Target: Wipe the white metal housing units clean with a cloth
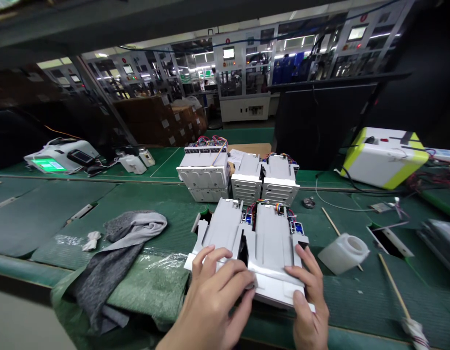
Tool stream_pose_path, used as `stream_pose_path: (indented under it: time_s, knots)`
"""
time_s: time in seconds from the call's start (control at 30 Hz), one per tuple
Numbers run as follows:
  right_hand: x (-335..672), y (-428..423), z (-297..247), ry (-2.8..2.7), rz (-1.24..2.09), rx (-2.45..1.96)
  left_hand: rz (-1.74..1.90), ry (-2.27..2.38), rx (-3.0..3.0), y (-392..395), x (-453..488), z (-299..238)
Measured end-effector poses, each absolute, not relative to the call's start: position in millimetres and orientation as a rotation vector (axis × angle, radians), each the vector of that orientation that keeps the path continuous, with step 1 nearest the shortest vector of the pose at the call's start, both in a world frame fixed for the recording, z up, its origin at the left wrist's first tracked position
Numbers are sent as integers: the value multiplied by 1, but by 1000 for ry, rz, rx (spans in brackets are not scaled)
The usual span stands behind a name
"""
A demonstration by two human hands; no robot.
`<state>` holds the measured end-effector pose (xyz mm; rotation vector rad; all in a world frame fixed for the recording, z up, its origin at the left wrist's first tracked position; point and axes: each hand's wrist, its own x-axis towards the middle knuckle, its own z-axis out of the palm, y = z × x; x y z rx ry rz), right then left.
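Two white plastic assemblies with coloured wiring lie side by side on the green mat before me, a left one (225,226) and a right one (272,238). My left hand (217,301) rests across the near ends of both, fingers curled over the seam between them. My right hand (308,291) grips the right assembly's near right corner, thumb on top and fingers along its side. Several more white assemblies (206,170) stand stacked just behind.
A grey cloth (115,253) lies to the left on the mat. A small white plastic cup (343,253) and thin wooden sticks (392,282) lie to the right. A white and yellow box (383,155) sits far right; a white device with a green screen (60,155) far left.
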<state>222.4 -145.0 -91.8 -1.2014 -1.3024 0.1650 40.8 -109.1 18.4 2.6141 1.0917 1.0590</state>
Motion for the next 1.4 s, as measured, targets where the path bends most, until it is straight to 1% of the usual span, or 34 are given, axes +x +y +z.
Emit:
stream_pose_path:
  time_s: [0.17, 0.33, 0.47, 0.63, 0.73, 0.87, 1.4]
  knots:
    - [221, -144, -92, -1290, 160, -1210, 999, 970, 2716, -99, 31, 19]
    - [221, -144, -92, -1281, 160, -1208, 848, 890, 2800, -94, 27, 23]
    - [221, -145, -92, -1287, 162, -1204, 823, 838, 2889, -87, 26, 29]
    - [222, -145, -95, -1290, 171, -1191, 701, 596, 3041, -69, 19, 35]
    - [221, -144, -95, -1284, 177, -1203, 634, 521, 3028, -61, 17, 35]
    - [220, -144, -93, -1258, 200, -1213, 577, 551, 2947, -60, 18, 35]
    - [219, -145, -98, -1215, 209, -1214, 625, 473, 2881, -67, 15, 32]
